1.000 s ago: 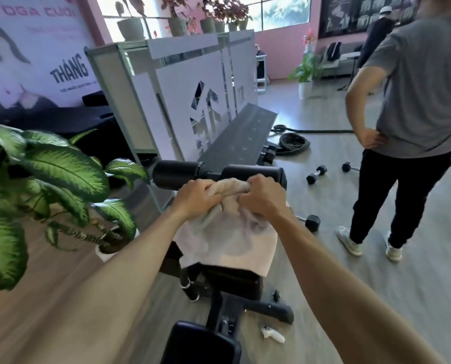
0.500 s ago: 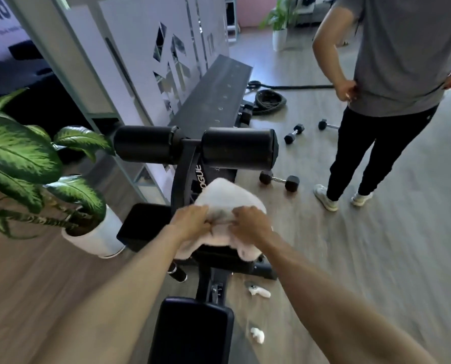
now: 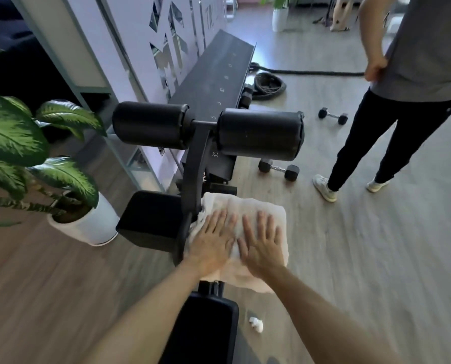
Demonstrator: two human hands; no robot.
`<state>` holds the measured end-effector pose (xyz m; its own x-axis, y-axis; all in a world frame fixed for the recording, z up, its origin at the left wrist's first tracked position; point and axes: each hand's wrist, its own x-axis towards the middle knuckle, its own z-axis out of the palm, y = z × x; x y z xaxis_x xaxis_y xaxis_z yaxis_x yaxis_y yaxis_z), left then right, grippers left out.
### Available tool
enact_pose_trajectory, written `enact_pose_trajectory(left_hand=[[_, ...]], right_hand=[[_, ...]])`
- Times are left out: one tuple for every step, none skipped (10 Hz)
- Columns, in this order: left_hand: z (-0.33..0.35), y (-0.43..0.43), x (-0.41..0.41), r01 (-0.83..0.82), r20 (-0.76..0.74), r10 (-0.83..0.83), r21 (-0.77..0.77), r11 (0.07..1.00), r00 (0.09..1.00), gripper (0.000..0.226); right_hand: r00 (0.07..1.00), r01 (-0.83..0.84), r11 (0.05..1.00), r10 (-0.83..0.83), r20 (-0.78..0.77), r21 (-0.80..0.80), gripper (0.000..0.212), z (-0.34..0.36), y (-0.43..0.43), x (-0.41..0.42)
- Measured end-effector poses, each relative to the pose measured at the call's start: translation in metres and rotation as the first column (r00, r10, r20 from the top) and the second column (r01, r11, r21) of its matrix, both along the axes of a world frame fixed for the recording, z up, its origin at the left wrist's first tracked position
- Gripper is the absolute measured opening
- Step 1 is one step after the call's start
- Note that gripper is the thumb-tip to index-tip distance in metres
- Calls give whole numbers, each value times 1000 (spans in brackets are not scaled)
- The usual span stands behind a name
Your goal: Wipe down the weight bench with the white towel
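Note:
The black weight bench stands in front of me, with two upper roller pads [image 3: 258, 132] on an upright post [image 3: 195, 164], a lower left pad [image 3: 150, 219] and the seat [image 3: 206, 332] near the bottom edge. The white towel [image 3: 248, 206] lies draped over the lower right pad, hiding it. My left hand [image 3: 213, 240] and my right hand [image 3: 262, 243] rest side by side on the towel, palms flat and fingers spread, not gripping it.
A potted plant [image 3: 87, 224] stands close on the left. A person [image 3: 416, 61] stands at the right. Dumbbells [image 3: 278, 169] lie on the floor beside a long dark rack [image 3: 213, 74] and a coiled rope [image 3: 269, 84]. A crumpled white scrap [image 3: 255, 324] lies by the seat.
My hands carried the bunched towel down from the upper roller pad to the lower right pad. They then let go of it and now lie flat on the spread towel.

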<state>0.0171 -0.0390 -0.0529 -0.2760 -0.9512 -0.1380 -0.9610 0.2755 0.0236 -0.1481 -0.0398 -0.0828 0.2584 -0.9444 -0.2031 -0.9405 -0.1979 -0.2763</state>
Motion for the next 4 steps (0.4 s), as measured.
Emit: enact_pose_trajectory(left_hand=[[-15,1,7,-11,5,11,22,1000,1000,64],[-20,3,-1,-47,-51,50,44,998,997,64],[-12,-6,1,-58,-172,72,85,995,982,65],[55,-57,4,-164,-460,283,283,945,841,53]], right_hand=[[998,40,999,-39,41,-36,70,-9,1,3],[999,42,998,-41,32,-37,69,-5,2,2],[996,75,997,-75,46,10,69,3,3,2],[951,197,977,-211,226,80,49,58,-31,6]])
